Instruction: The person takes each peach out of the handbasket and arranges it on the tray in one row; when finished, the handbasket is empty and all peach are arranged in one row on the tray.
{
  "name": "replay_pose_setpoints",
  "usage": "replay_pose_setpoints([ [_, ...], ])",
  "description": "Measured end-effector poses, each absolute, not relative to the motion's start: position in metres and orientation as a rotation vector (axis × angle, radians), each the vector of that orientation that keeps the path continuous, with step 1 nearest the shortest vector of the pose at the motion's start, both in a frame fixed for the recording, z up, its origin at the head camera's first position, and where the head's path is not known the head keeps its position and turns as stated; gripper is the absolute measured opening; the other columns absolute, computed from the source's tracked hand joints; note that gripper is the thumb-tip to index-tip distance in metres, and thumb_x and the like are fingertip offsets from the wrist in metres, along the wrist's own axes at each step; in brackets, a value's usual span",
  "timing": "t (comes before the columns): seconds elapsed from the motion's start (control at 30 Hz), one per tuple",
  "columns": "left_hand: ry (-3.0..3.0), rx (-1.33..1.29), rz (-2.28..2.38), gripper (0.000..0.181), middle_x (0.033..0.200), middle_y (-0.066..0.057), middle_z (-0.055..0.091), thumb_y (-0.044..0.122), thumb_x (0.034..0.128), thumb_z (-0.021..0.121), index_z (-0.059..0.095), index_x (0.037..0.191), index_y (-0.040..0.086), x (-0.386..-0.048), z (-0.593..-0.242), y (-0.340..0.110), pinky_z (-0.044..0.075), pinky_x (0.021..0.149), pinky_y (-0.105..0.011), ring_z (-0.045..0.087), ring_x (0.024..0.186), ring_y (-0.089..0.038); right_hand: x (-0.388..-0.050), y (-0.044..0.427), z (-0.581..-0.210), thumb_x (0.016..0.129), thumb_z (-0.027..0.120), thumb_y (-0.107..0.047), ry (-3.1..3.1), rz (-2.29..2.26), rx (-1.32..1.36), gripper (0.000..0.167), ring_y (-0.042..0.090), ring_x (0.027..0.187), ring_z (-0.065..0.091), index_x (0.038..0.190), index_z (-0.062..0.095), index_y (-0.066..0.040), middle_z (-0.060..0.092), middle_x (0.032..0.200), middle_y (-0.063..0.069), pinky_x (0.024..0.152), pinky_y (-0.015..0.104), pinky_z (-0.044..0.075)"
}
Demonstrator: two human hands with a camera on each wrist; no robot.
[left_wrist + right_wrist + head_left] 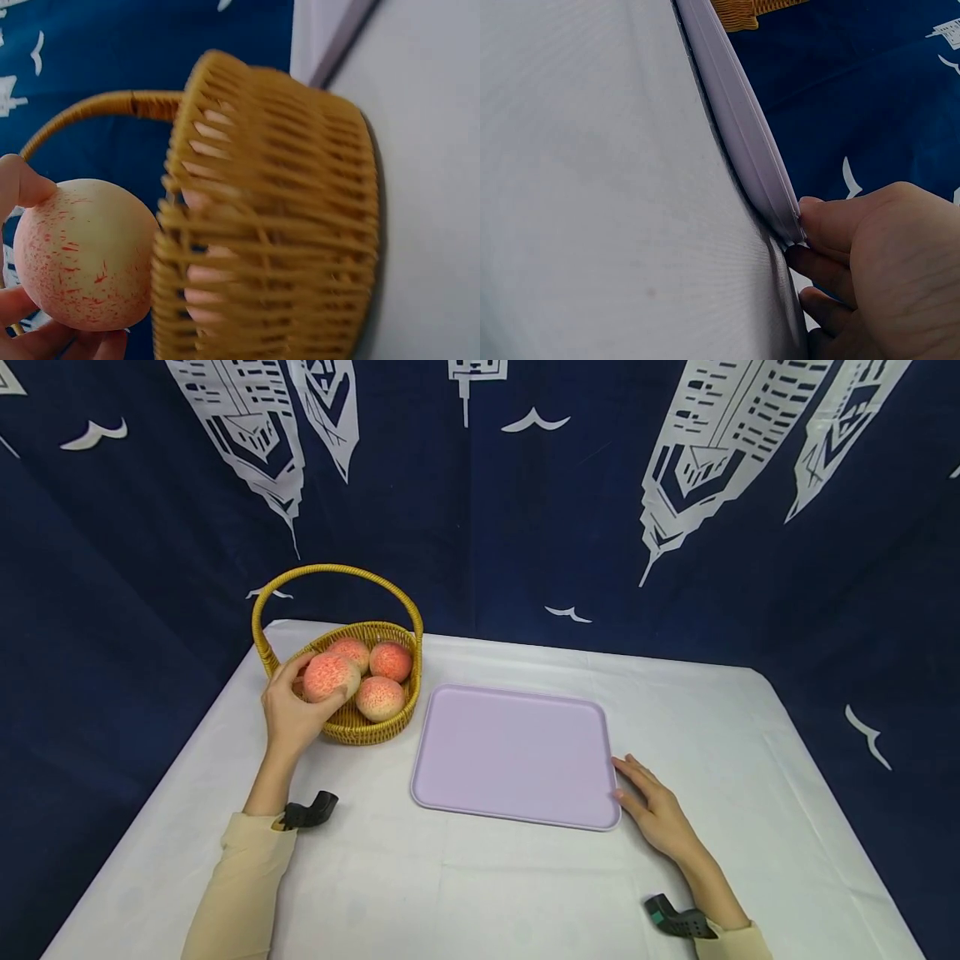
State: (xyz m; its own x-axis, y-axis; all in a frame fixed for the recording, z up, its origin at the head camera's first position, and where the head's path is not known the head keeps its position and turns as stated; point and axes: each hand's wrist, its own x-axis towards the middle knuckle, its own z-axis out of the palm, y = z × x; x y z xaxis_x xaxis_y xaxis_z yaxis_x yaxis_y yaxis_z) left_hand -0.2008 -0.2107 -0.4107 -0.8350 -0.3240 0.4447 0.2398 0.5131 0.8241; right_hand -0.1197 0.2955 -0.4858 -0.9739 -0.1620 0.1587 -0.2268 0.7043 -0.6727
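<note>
My left hand (292,714) holds a pink-and-cream peach (331,676) above the left part of a wicker basket (365,734). In the left wrist view, the thumb lies on one side of this peach (90,255) and the fingers on the other, beside the woven basket wall (277,217). Several more peaches (380,698) sit inside the basket. At the right edge of a lilac tray (513,758), my right hand (660,814) touches the rim with its fingertips. The right wrist view shows the thumb (829,221) against the tray's rim (754,142), with other fingers partly hidden.
A tall arched handle (337,568) rises over the basket. The tray lies flat on a white cloth-covered table (525,893), just right of the basket. Behind the table hangs a dark blue curtain (480,527) with white building prints. Black wrist devices (311,810) are on both arms.
</note>
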Motion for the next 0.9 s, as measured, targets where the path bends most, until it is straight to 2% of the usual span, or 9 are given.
replay_pose_setpoints([
  [0.13, -2.181, -0.014, -1.364, 0.063, 0.123, -0.02, 0.06, 0.007, 0.0682, 0.079, 0.06, 0.127, -0.003, -0.196, -0.401, -0.198, 0.042, 0.081, -0.016, 0.051, 0.105, -0.014, -0.119, 0.296, -0.485, 0.095, 0.061, -0.016, -2.821, 1.138, 0.314, 0.048, 0.053, 0.137, 0.031, 0.14, 0.051, -0.002, 0.037, 0.149, 0.032, 0.105, 0.069, 0.027],
  [0.37, -2.24, -0.165, -1.361, 0.064, 0.124, -0.018, 0.061, 0.011, 0.0661, 0.081, 0.061, 0.126, 0.0, -0.187, -0.393, -0.161, 0.044, 0.08, -0.013, 0.056, 0.107, -0.024, -0.119, 0.295, -0.485, 0.095, 0.062, -0.014, -2.809, 1.128, 0.338, 0.047, 0.054, 0.136, 0.032, 0.139, 0.051, -0.001, 0.038, 0.148, 0.033, 0.104, 0.069, 0.028],
  [0.47, -2.24, -0.265, -1.362, 0.064, 0.122, -0.017, 0.063, 0.013, 0.0641, 0.081, 0.063, 0.124, 0.0, -0.187, -0.39, -0.138, 0.047, 0.081, -0.021, 0.058, 0.105, -0.026, -0.119, 0.295, -0.485, 0.095, 0.062, -0.013, -2.806, 1.132, 0.344, 0.047, 0.054, 0.136, 0.033, 0.139, 0.051, -0.001, 0.038, 0.147, 0.033, 0.104, 0.069, 0.028],
  [0.6, -2.256, -0.406, -1.424, 0.063, 0.123, -0.017, 0.062, 0.013, 0.0642, 0.08, 0.063, 0.123, 0.0, -0.189, -0.389, -0.102, 0.051, 0.087, -0.042, 0.059, 0.105, -0.03, -0.119, 0.295, -0.486, 0.095, 0.062, -0.014, -2.807, 1.134, 0.34, 0.047, 0.054, 0.136, 0.032, 0.139, 0.051, -0.001, 0.038, 0.148, 0.033, 0.104, 0.069, 0.028],
  [0.7, -2.3, -0.48, -1.462, 0.062, 0.124, -0.015, 0.061, 0.014, 0.0642, 0.081, 0.063, 0.123, 0.001, -0.189, -0.393, -0.07, 0.052, 0.089, -0.046, 0.059, 0.107, -0.03, -0.118, 0.295, -0.486, 0.095, 0.062, -0.014, -2.806, 1.134, 0.338, 0.047, 0.054, 0.136, 0.032, 0.139, 0.051, -0.002, 0.038, 0.148, 0.033, 0.105, 0.069, 0.028],
  [0.77, -2.338, -0.508, -1.467, 0.063, 0.123, -0.013, 0.062, 0.015, 0.0636, 0.082, 0.063, 0.122, 0.003, -0.189, -0.399, -0.046, 0.053, 0.089, -0.043, 0.059, 0.108, -0.028, -0.118, 0.296, -0.487, 0.095, 0.061, -0.014, -2.807, 1.132, 0.337, 0.047, 0.054, 0.136, 0.032, 0.139, 0.051, -0.002, 0.038, 0.148, 0.032, 0.105, 0.069, 0.028],
  [0.9, -2.421, -0.532, -1.497, 0.063, 0.123, -0.01, 0.062, 0.017, 0.0633, 0.082, 0.063, 0.122, 0.006, -0.191, -0.415, -0.001, 0.045, 0.099, -0.047, 0.057, 0.113, -0.026, -0.118, 0.296, -0.488, 0.095, 0.061, -0.014, -2.803, 1.14, 0.334, 0.047, 0.054, 0.137, 0.032, 0.14, 0.051, -0.002, 0.038, 0.148, 0.032, 0.104, 0.07, 0.028],
])
